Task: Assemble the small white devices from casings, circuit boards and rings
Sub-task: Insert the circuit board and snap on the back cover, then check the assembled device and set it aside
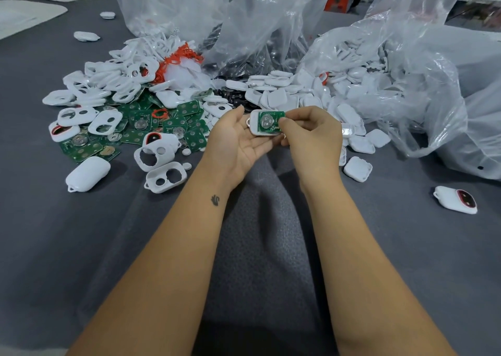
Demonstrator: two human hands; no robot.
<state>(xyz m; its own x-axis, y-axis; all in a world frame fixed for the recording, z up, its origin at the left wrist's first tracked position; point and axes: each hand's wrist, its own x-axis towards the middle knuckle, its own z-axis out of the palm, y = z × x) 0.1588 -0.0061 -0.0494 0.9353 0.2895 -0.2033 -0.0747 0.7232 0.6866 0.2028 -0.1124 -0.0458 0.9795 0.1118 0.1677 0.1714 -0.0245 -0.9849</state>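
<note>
My forearms nearest, over grey cloth tabletop (81, 247). Left hand (233, 141) palm up, fingers loosely curled, cradling white casing (254, 123). Right hand (311, 133) pinching green circuit board (271, 122) at its right edge, fingers curled; board lies in casing, long axis left-right. Seating looks unfinished. Beyond: boards and casing fronts left, casing backs right, plastic bags (271, 24) behind.

Assembly workshop (bulk parts): casings (103, 89); bags (271, 24).
</note>
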